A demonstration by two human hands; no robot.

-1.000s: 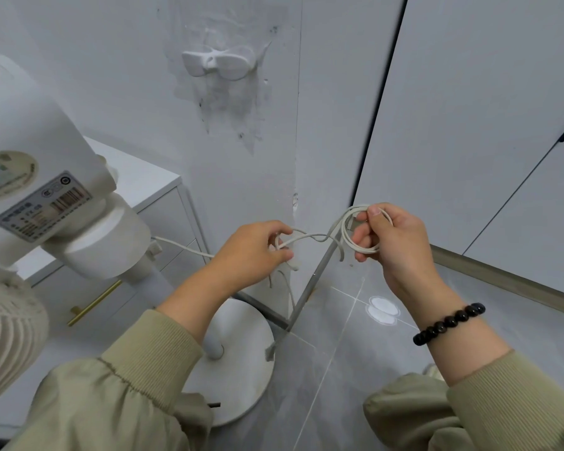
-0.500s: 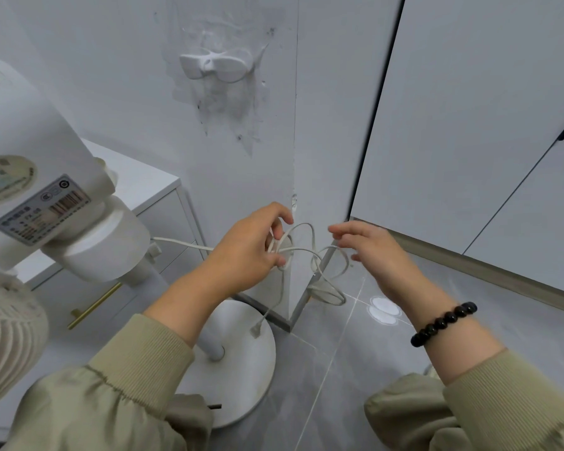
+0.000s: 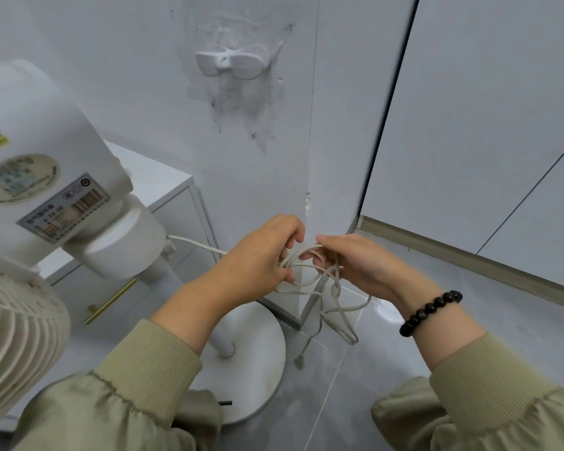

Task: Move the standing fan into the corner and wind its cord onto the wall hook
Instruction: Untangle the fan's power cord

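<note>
Although the white plastic standing fan [image 3: 46, 141] looks already parked, with its round white base [image 3: 258, 362] on the grey tiled floor [image 3: 485, 320] just beside the jutting wall corner, the winding half of the job seems only partway done. The white power cord [image 3: 302, 254] runs from the fan's neck to the left hand [image 3: 258, 265], whose curled fingers pinch it. Several loose loops then cross the small gap to the right hand [image 3: 358, 265], where fingers and thumb close on the bundle. The two hands sit near each other but do not touch. More slack droops below them, and the grey plug [image 3: 299, 362] dangles close to the floor, so not all the length is gathered yet.

The white two-pronged plastic wall hook [image 3: 233, 61] is well above the hands and carries nothing (the stained patch of wall around it is bare too). I judge that what remains is taking in the hanging tail, tidying the coil and lifting it onto the prongs. A white cabinet with a brass bar handle [image 3: 111, 301] stands behind the fan, and a black bead bracelet [image 3: 430, 312] circles the right wrist.
</note>
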